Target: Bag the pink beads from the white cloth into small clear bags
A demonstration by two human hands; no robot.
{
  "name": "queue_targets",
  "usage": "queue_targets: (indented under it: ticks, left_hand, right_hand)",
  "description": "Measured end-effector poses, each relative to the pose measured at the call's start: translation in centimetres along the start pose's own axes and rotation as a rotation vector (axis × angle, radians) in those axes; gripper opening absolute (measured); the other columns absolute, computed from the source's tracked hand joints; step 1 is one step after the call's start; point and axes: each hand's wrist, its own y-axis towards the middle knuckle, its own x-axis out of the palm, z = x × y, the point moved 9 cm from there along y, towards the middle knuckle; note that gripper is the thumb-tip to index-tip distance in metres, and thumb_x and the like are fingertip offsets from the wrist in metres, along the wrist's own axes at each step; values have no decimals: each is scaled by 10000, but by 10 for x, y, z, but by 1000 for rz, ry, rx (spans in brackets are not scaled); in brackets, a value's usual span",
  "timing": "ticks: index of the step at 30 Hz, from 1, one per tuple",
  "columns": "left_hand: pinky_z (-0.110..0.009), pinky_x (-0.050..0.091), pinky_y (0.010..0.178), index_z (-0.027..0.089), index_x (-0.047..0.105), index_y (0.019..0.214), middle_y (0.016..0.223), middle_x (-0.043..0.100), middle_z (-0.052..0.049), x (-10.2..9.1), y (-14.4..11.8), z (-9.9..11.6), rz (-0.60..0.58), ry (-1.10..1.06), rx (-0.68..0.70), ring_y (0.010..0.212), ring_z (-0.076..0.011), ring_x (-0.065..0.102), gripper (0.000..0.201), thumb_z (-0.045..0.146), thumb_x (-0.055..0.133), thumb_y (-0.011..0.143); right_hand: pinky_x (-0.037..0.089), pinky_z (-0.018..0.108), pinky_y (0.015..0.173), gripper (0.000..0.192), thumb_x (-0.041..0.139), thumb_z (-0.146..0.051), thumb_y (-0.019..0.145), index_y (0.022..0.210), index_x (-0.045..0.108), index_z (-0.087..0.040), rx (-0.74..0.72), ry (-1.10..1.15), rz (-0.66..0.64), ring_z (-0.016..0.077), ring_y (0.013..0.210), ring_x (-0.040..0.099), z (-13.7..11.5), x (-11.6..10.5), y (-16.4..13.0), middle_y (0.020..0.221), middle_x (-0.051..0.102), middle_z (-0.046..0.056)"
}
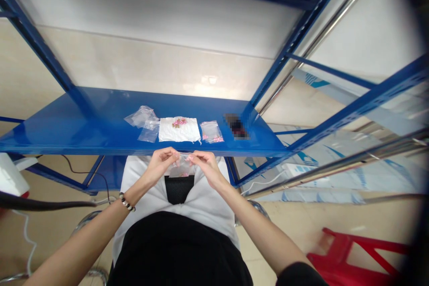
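Observation:
Between my hands, just in front of the shelf edge and above my lap, hangs a clear plastic bag (180, 169) with a few pink pieces at its bottom. My left hand (163, 159) pinches its upper left corner, and my right hand (205, 164) pinches the upper right. On the blue shelf beyond lies a white cloth (167, 132) with a small heap of pink and brownish beads (179, 122) on it. To its right rests another clear bag (212, 131) holding pink beads. Left of the cloth are several clear plastic bags (143, 118), loosely overlapping.
A dark blurred-out object (236, 126) lies at the shelf's right. Blue uprights (288, 53) frame the shelf (100, 120). A red stool (338, 254) stands on the floor at lower right. Cables and a white device (11, 178) are at the left.

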Motion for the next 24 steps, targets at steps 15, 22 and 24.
queue_targets:
  ticks: [15, 22, 24]
  left_hand:
    - [-246, 451, 643, 124, 688, 772, 688, 669, -42, 7, -1, -5, -44, 11, -30, 641, -139, 588, 248, 369, 698, 813]
    - [-270, 461, 713, 135, 752, 813, 713, 716, -64, 2, 4, -9, -16, 53, -12, 705, -174, 627, 292, 397, 632, 863]
    - [-277, 463, 742, 137, 750, 736, 724, 725, -74, 4, 3, -8, -20, 58, -6, 759, -194, 644, 310, 393, 630, 863]
  right_hand:
    - [390, 270, 680, 276, 644, -399, 848, 718, 724, -169, -10, -64, -135, 154, 681, 546, -1, 12, -2, 685, 634, 18]
    - [358, 269, 642, 325, 662, -396, 826, 600, 671, -163, -31, -94, -40, 148, 649, 514, -8, -5, 1, 632, 597, 11]
    - [361, 270, 635, 325, 669, -404, 815, 597, 667, -163, -36, -99, -10, 152, 651, 515, -6, -6, 1, 632, 593, 14]
